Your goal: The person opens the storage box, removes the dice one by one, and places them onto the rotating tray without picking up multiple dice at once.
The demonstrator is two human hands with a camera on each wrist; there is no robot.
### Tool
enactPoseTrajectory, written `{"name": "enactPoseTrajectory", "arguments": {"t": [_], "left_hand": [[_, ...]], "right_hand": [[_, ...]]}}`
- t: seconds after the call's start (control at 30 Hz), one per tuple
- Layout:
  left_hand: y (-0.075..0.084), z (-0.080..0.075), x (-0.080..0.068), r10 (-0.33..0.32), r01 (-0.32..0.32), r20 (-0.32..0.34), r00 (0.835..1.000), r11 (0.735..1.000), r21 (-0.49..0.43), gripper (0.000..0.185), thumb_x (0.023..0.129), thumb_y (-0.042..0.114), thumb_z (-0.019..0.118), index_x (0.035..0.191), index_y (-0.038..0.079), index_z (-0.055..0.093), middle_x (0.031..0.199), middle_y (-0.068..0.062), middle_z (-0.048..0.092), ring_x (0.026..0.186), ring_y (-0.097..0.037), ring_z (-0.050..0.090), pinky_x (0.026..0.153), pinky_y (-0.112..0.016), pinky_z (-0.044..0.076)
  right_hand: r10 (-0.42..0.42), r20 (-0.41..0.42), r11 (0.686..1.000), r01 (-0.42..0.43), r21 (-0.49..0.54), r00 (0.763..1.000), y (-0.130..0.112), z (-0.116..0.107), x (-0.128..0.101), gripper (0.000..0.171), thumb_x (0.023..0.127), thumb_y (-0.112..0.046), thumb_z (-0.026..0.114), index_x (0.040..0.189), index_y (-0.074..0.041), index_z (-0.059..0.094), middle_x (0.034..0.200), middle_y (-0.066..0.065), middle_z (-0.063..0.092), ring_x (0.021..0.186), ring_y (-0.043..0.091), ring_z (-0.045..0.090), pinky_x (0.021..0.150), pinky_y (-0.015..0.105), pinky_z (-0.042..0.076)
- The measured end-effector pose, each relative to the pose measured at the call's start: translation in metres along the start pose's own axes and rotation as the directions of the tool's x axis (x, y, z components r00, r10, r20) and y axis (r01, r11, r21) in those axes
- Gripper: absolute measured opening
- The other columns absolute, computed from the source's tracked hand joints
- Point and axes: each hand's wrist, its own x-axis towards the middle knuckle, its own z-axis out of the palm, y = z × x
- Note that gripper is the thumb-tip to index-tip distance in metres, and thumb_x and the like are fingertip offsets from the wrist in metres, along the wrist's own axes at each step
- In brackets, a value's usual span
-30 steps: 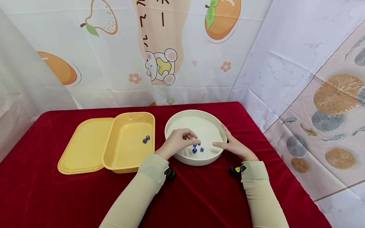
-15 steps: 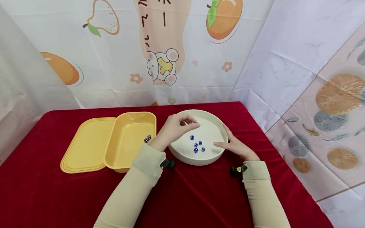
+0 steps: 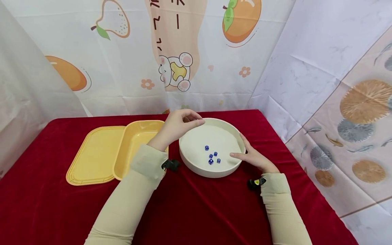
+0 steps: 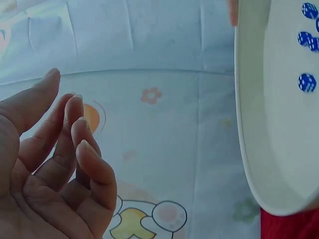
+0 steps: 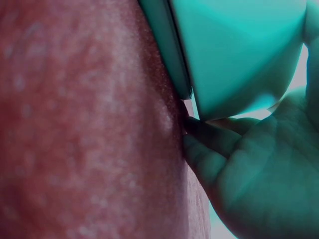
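Note:
A round cream tray (image 3: 211,173) holds several blue dice (image 3: 211,162) with white pips. My right hand (image 3: 254,158) grips the tray's right side, thumb over the rim and fingers against the outer wall. The right wrist view has that hand (image 5: 264,164) at the tray's lower edge, close over the cloth. Raised by the tray's far left rim, my left hand (image 3: 179,126) has loosely bent fingers. In the left wrist view the left hand (image 4: 55,159) shows thumb and fingertips apart, nothing between them. Blue dice (image 4: 307,82) appear there in the tray.
To the left stands a yellow rectangular box (image 3: 122,163), partly covered by my left forearm. Its flat yellow lid (image 3: 95,156) lies beside it on the red tablecloth (image 3: 36,183). Printed curtains (image 3: 122,78) hang behind the table and on the right.
My left hand has drawn back from the dice, up and left toward the tray's far left rim. Two dice inside the yellow box are now hidden behind my left arm. The right hand keeps its place.

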Motion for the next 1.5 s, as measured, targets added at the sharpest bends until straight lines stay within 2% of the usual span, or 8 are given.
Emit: {"name": "enactPoseTrajectory", "arguments": {"t": [0.13,0.33,0.6,0.77,0.93,1.07,1.33,1.5], "left_hand": [[-0.008,-0.010,0.005,-0.023,0.023,-0.020,1.000,1.000,0.018,0.024,0.090,0.039,0.073,0.103,0.019,0.074,0.099,-0.001,0.071,0.090,-0.020,0.060,0.079,-0.030,0.050],[-0.031,-0.028,0.006,-0.080,0.080,-0.036,0.996,0.997,0.007,0.028,0.091,0.038,0.072,0.108,0.016,0.073,0.102,-0.004,0.070,0.091,-0.022,0.061,0.076,-0.028,0.050],[-0.062,-0.046,0.000,-0.156,0.156,0.004,0.988,0.987,-0.031,0.032,0.093,0.036,0.069,0.113,0.012,0.071,0.101,-0.004,0.066,0.092,-0.025,0.059,0.079,-0.033,0.053],[-0.082,-0.054,-0.003,-0.184,0.185,0.031,0.982,0.982,-0.035,0.031,0.093,0.031,0.069,0.116,0.008,0.069,0.104,-0.003,0.069,0.093,-0.021,0.059,0.078,-0.030,0.052],[-0.103,-0.059,-0.007,-0.224,0.226,0.048,0.973,0.973,-0.046,0.032,0.092,0.023,0.071,0.117,0.003,0.067,0.103,-0.002,0.069,0.090,-0.013,0.059,0.078,-0.028,0.051],[-0.118,-0.060,-0.010,-0.257,0.261,0.066,0.964,0.963,-0.064,0.037,0.091,0.024,0.073,0.119,0.001,0.065,0.102,0.002,0.068,0.089,-0.009,0.059,0.081,-0.031,0.051],[-0.134,-0.062,-0.014,-0.310,0.323,0.135,0.941,0.942,-0.089,0.046,0.093,0.027,0.070,0.128,0.000,0.060,0.116,-0.005,0.068,0.106,-0.023,0.060,0.090,-0.036,0.051],[-0.146,-0.063,-0.013,-0.327,0.345,0.189,0.926,0.936,-0.071,0.045,0.093,0.027,0.070,0.129,0.001,0.061,0.110,-0.002,0.069,0.094,-0.020,0.059,0.082,-0.029,0.051]], "right_hand": [[0.000,-0.002,1.000,0.000,-0.003,1.000,-0.001,-0.001,-0.001,0.106,0.088,-0.040,0.072,0.159,-0.033,-0.006,0.168,0.001,-0.004,0.153,0.030,0.001,0.121,0.060,0.008],[-0.010,0.000,1.000,0.010,0.001,1.000,0.000,-0.002,-0.001,0.106,0.088,-0.039,0.072,0.159,-0.031,-0.006,0.168,0.001,-0.004,0.153,0.029,0.001,0.121,0.060,0.008],[-0.006,-0.005,1.000,0.006,0.011,1.000,0.000,0.001,0.000,0.105,0.088,-0.040,0.072,0.159,-0.032,-0.003,0.168,0.002,-0.001,0.153,0.030,0.003,0.121,0.060,0.009],[-0.004,-0.006,1.000,0.004,0.021,1.000,0.000,0.003,0.000,0.105,0.087,-0.040,0.073,0.159,-0.033,-0.003,0.168,0.002,-0.001,0.153,0.030,0.004,0.121,0.060,0.009],[0.001,-0.010,1.000,-0.001,0.024,1.000,0.000,0.003,0.000,0.106,0.087,-0.039,0.074,0.160,-0.032,-0.003,0.168,0.003,0.000,0.153,0.030,0.004,0.121,0.059,0.009],[0.003,-0.011,1.000,-0.003,0.016,1.000,0.000,0.002,0.000,0.106,0.087,-0.039,0.073,0.160,-0.032,-0.002,0.168,0.003,0.000,0.153,0.030,0.004,0.121,0.059,0.009],[0.006,-0.006,1.000,-0.006,0.022,1.000,-0.001,0.001,0.000,0.105,0.087,-0.040,0.072,0.159,-0.032,-0.004,0.168,0.001,-0.002,0.153,0.029,0.002,0.121,0.059,0.008],[0.012,-0.006,1.000,-0.012,0.016,1.000,0.000,0.001,0.000,0.104,0.087,-0.041,0.073,0.159,-0.035,-0.003,0.168,0.002,-0.001,0.153,0.030,0.004,0.121,0.059,0.009]]}}
